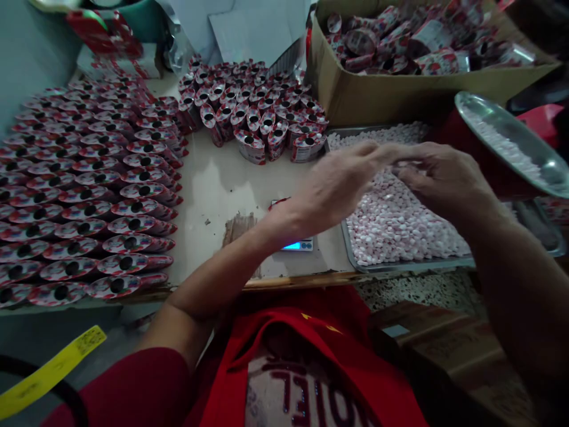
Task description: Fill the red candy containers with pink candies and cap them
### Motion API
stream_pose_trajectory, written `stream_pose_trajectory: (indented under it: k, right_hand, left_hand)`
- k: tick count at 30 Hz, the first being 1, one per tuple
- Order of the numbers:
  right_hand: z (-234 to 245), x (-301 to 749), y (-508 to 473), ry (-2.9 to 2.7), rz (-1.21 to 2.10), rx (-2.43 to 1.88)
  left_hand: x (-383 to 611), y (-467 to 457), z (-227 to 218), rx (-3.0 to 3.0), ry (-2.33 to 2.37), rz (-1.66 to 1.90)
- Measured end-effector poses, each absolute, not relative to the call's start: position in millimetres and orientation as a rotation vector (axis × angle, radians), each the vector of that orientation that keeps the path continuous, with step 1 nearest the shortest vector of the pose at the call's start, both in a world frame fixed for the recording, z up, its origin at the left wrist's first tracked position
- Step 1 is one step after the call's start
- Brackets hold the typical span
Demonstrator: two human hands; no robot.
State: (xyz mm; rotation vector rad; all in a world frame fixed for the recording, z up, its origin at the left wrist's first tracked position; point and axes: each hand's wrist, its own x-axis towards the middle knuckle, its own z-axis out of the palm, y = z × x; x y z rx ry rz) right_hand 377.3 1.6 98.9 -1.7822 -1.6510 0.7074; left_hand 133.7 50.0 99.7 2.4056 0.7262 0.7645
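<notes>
My left hand, smeared by motion, reaches across the front of the tray. Its fingers point toward my right hand and meet it. My right hand is closed, with thumb and fingers curled together; whatever lies between them is hidden. Both hands are above a metal tray spread with small pale pink candies. Under my left forearm a small digital scale shows a lit blue display, and a bit of red shows on it, mostly covered by the arm.
Rows of red-and-white pouches with round dark openings fill the table's left; more pouches stand behind. A cardboard box of similar pouches stands at the back right. A metal scale pan with candies tilts beside it.
</notes>
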Motion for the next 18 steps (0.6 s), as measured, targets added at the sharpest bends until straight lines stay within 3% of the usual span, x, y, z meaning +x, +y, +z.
stream_pose_trajectory:
  k: [2, 4, 7, 11, 18]
  right_hand:
    - [92, 398, -12, -1.815, 0.254, -1.878]
    - [79, 402, -23, -1.789, 0.168, -1.869]
    - [60, 373, -28, -1.471, 0.474, -1.712]
    - [44, 309, -15, -1.040, 1.058, -1.420]
    - [23, 280, 3, -0.436, 1.512, -1.139]
  left_hand:
    - [97, 48, 83, 2.411, 0.885, 0.905]
    - [48, 45, 56, 2.288, 1.068, 0.989]
    - [3, 36, 9, 2.201, 1.154, 0.906]
    - [22, 35, -26, 2.244, 1.153, 0.840]
    - [96, 63, 25, 2.664, 0.822, 1.100]
